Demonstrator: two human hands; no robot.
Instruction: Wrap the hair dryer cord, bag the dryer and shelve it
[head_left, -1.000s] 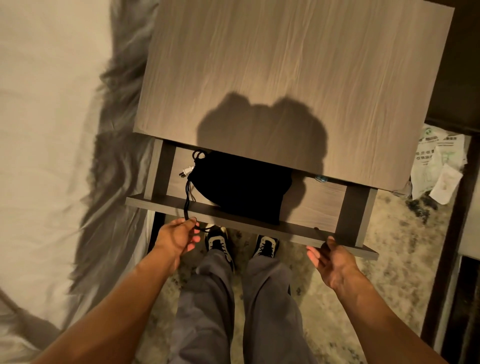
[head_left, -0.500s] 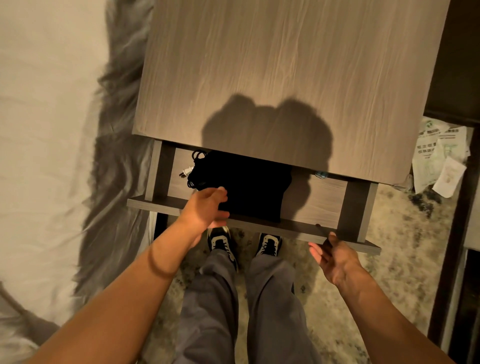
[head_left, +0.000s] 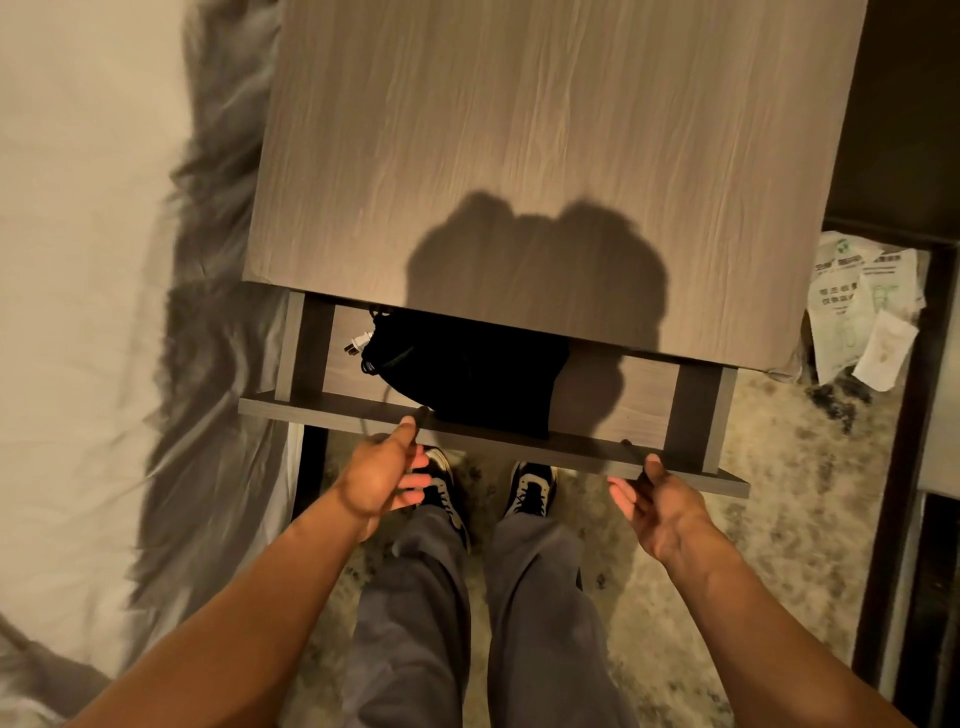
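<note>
**Black bag on the lower shelf, both hands at its front edge**

From the head camera we look straight down on a grey wood-grain counter (head_left: 545, 145) with a lower grey wood-grain shelf (head_left: 519, 441) jutting out beneath it. On that shelf lies the black fabric drawstring bag (head_left: 467, 374), partly hidden under the counter's top and reaching almost to the shelf's front edge. A white two-pin plug (head_left: 356, 344) pokes out at the bag's left end, and a thin black cord (head_left: 387, 400) trails from there toward the shelf's front edge.

Our left hand (head_left: 382, 475) sits just below that edge, in front of the bag's left part, fingers loosely curled, thumb raised to the edge where the cord comes down; we cannot tell whether it pinches the cord. Our right hand (head_left: 657, 506) is well to the right of the bag, spread loosely with the palm turned inward, its thumb tip at the shelf's front edge, holding nothing.
</note>
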